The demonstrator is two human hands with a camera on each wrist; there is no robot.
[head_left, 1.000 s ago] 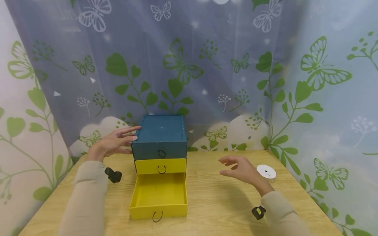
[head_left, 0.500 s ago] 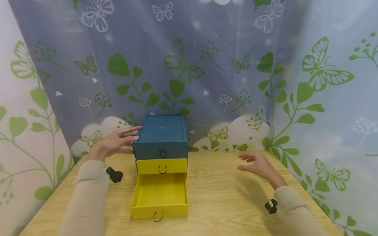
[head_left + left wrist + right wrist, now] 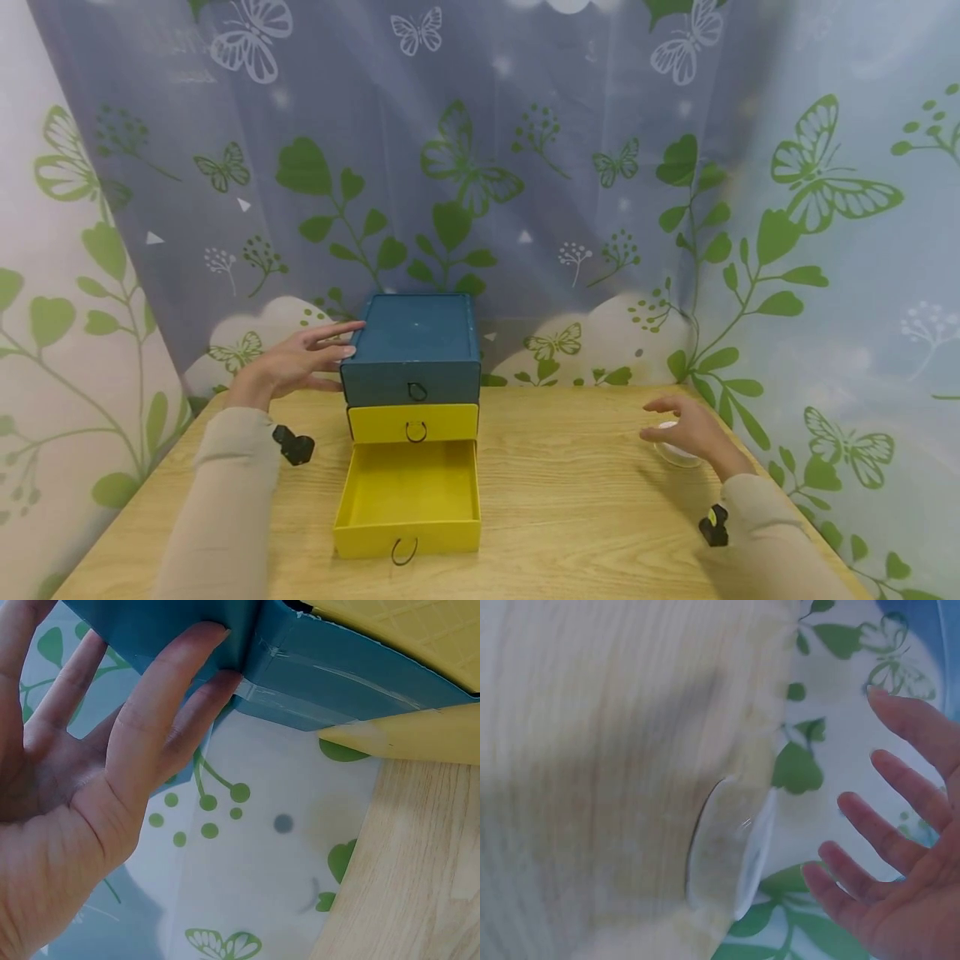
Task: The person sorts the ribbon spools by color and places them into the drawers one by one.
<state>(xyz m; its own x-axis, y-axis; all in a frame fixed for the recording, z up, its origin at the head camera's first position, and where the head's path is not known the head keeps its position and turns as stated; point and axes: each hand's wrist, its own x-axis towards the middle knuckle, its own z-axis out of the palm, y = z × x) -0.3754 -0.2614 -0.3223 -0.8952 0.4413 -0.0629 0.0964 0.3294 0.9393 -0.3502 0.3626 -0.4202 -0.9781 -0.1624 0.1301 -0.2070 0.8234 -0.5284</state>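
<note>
A small chest of drawers with a blue top (image 3: 417,329) stands left of centre on the wooden table. My left hand (image 3: 288,364) touches its left side with fingers extended; in the left wrist view, fingertips (image 3: 214,636) meet the blue side wall. The bottom yellow drawer (image 3: 407,540) is pulled far out, its inside bare. Over at the right, my right hand (image 3: 693,429) hovers above a white-topped spool (image 3: 681,457), partly hiding it. In the right wrist view the spool (image 3: 756,855) has a clear, see-through side, and the spread fingers are apart from it.
Above the pulled-out drawer are a yellow drawer front (image 3: 375,425) and a blue one (image 3: 375,385), each with a dark ring pull. A patterned curtain (image 3: 540,275) hangs behind the table (image 3: 570,508) and along both sides.
My right hand has moved rightward from the middle right of the table to over the spool. My left hand has stayed on the chest of drawers.
</note>
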